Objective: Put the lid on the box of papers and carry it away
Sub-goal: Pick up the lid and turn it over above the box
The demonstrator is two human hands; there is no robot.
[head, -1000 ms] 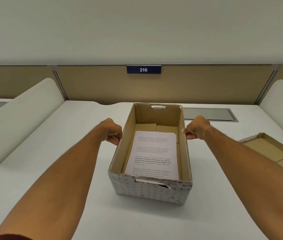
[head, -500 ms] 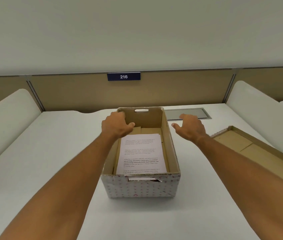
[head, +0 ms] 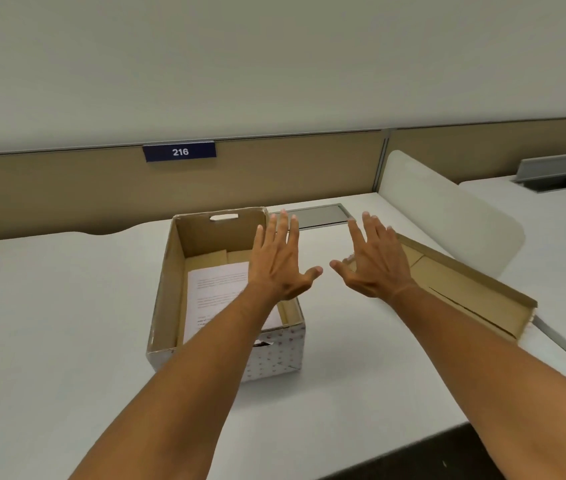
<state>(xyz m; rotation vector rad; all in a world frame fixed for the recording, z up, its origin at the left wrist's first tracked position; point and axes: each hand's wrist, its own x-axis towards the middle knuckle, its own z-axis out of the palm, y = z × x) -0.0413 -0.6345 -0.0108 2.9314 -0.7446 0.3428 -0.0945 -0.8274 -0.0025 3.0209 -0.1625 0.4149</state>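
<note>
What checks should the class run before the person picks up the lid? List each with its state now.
1. Both hands free: left hand and right hand open, ok.
2. Lid within view, lying inside-up right of the box: ok.
3. Papers lie below the box rim: ok.
4. Fingers touching the lid: cannot tell.
5. Lid on box: not ok, not yet done.

White outside with small red dots on the box (head: 274, 362), plain brown inside. White printed papers (head: 217, 289). Brown cardboard lid (head: 465, 292). White desk (head: 49, 323). Tan partition (head: 67, 192). Navy sign (head: 179, 151), white "216".
</note>
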